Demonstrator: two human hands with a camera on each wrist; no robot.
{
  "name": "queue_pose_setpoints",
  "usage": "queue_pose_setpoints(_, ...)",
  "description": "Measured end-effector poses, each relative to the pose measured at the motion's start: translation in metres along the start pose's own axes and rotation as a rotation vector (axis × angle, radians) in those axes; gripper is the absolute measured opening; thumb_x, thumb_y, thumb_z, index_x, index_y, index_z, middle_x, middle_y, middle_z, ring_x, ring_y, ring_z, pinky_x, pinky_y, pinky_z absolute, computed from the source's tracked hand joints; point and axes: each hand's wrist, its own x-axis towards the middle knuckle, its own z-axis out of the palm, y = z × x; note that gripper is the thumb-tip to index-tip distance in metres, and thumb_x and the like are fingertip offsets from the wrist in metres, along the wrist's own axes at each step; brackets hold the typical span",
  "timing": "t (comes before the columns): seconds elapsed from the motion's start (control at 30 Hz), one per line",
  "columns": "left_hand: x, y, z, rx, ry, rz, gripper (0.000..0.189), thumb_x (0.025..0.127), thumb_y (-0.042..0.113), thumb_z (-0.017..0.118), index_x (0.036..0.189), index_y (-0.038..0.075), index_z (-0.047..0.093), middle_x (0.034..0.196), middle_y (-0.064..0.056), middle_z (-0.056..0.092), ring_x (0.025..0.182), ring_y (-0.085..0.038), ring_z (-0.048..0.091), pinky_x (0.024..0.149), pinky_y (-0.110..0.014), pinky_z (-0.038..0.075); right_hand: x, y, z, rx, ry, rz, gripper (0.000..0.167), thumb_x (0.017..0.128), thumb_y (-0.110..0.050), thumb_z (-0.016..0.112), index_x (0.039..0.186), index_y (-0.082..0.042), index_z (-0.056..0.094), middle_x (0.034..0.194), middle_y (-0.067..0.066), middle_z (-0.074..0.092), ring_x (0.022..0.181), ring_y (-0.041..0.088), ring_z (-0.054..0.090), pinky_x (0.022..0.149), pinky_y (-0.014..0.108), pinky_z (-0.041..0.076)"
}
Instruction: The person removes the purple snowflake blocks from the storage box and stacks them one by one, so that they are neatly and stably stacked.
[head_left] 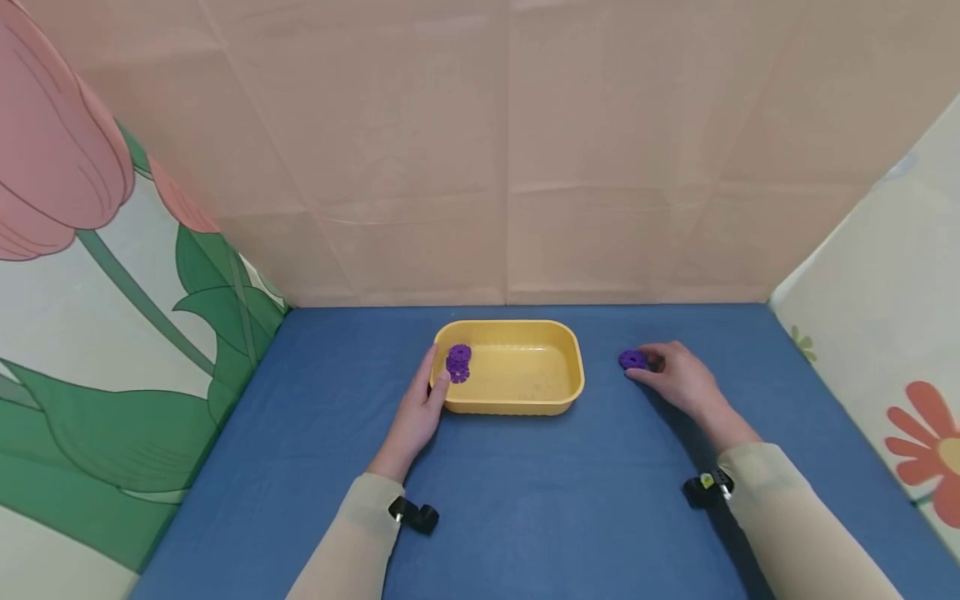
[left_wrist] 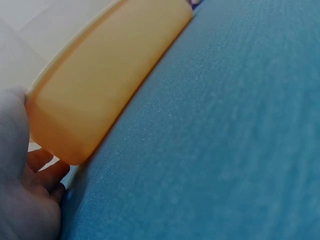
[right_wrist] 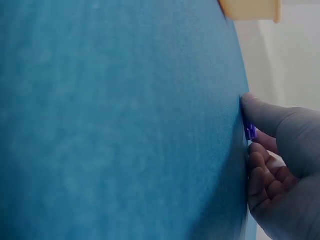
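A yellow plastic tub (head_left: 510, 408) stands on the blue cloth, its long side toward me. My left hand (head_left: 416, 414) grips its left end, thumb over the rim and fingers along the outer wall; the left wrist view shows the tub's side wall (left_wrist: 105, 80) close up. Inside, at the left end, lie purple notched discs (head_left: 459, 364), close together and partly overlapping. To the right of the tub, my right hand (head_left: 684, 381) pinches another purple notched disc (head_left: 632, 359) between thumb and fingers, low at the cloth. In the right wrist view only the disc's edge (right_wrist: 250, 131) shows.
The blue cloth (head_left: 510, 500) covers the table around the tub. Behind it rises a plain beige sheet (head_left: 510, 167). Flower-printed panels stand at the left (head_left: 150, 400) and right (head_left: 877, 317). Each wrist wears a small black camera.
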Motion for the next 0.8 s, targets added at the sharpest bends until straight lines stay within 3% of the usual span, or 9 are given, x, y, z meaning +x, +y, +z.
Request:
queue_pose_setpoints(0.13,-0.0002,-0.0002,0.0001,-0.002,-0.002,0.002,0.067,0.116,0.063,0.04,0.176,0.045,0.019,0.182,0.007,0.022,0.168,-0.024,0.019,0.135,-0.056,0.019,0.001,-0.0006,0.0004,-0.013,-0.003,0.003,0.065,0.101,-0.04,0.084,0.142,0.007,0.068,0.117,0.025,0.066,0.095,0.034,0.06,0.077,0.049,0.05)
queue_pose_setpoints(0.37,0.0009,-0.0009,0.0005,-0.003,0.003,0.0,0.061,0.12,0.048,0.044,0.176,0.045,0.02,0.182,0.006,0.023,0.168,-0.025,0.02,0.134,-0.057,0.019,0.0011,0.0002,-0.0005,-0.016,-0.003,-0.004,0.064,0.102,-0.039,0.083,0.14,0.009,0.068,0.117,0.026,0.065,0.096,0.035,0.06,0.078,0.052,0.05)
queue_pose_setpoints(0.8,0.0019,-0.0018,0.0012,-0.009,0.004,0.004,0.061,0.12,0.046,0.044,0.176,0.045,0.02,0.182,0.007,0.023,0.168,-0.024,0.02,0.134,-0.057,0.019,0.002,0.003,-0.0001,-0.001,-0.016,-0.006,0.063,0.103,-0.039,0.081,0.142,0.009,0.067,0.117,0.024,0.064,0.095,0.034,0.058,0.076,0.045,0.047)
